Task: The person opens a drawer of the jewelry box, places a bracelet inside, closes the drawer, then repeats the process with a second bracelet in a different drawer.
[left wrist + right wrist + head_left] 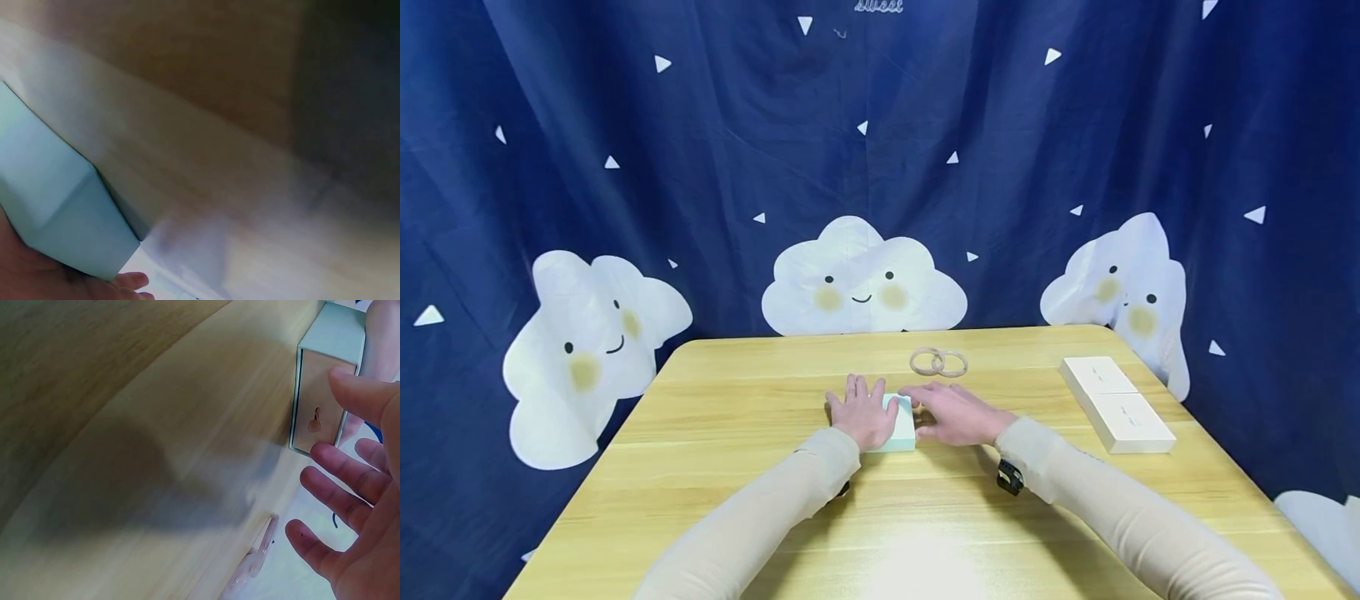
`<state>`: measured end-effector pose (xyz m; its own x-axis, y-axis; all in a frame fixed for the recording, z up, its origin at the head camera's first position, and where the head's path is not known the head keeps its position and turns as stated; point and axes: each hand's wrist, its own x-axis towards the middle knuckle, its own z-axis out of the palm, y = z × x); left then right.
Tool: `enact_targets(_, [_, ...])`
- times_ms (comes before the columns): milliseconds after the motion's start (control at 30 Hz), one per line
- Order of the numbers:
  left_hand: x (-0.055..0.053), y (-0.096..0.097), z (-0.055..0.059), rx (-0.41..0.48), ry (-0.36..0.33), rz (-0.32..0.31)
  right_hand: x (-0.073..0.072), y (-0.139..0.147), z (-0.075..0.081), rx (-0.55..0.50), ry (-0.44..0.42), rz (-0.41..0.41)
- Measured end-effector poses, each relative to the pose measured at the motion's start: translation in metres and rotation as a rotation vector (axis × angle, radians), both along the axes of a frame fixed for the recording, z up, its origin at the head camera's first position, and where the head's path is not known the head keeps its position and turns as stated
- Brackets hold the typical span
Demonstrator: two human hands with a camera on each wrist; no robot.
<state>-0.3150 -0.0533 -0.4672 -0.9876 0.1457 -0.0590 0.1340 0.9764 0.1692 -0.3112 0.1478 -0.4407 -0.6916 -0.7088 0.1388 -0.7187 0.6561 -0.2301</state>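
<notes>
A small mint-green box [905, 427] lies on the table in front of me. My left hand [865, 417] rests flat across its top with the fingers spread. Beside the box's right end is my right hand [958, 414], its fingers loosely extended and holding nothing. In the right wrist view the box's outer sleeve [337, 330] frames a tan end panel [319, 387] that carries a small pull tab [314, 425]. The right thumb [353, 390] overlaps that panel, and a fingertip lies right at its lower edge. The left wrist view shows the mint box [81, 219] against the left hand [37, 275].
Behind the box, two pale rings [912, 362] overlap on the wooden table [760, 467]. Two white boxes [1133, 421] lie end to end along the right side. A dark blue curtain [722, 167] with cloud prints hangs past the table's far edge.
</notes>
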Motion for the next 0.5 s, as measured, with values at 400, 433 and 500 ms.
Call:
enact_targets(400, [0.001,-0.0007,0.0037,0.014,-0.029,-0.008,0.0007,0.006,0.0003,0.018,-0.004,-0.027])
enact_targets(433, [0.0,-0.001,0.0032,0.013,-0.033,-0.007,0.0002,0.0069,-0.0001,0.018,-0.004,-0.03])
enact_targets(500, [-0.0024,-0.0025,0.0015,0.005,-0.043,-0.01,-0.0011,0.0085,-0.0006,0.02,-0.002,-0.032])
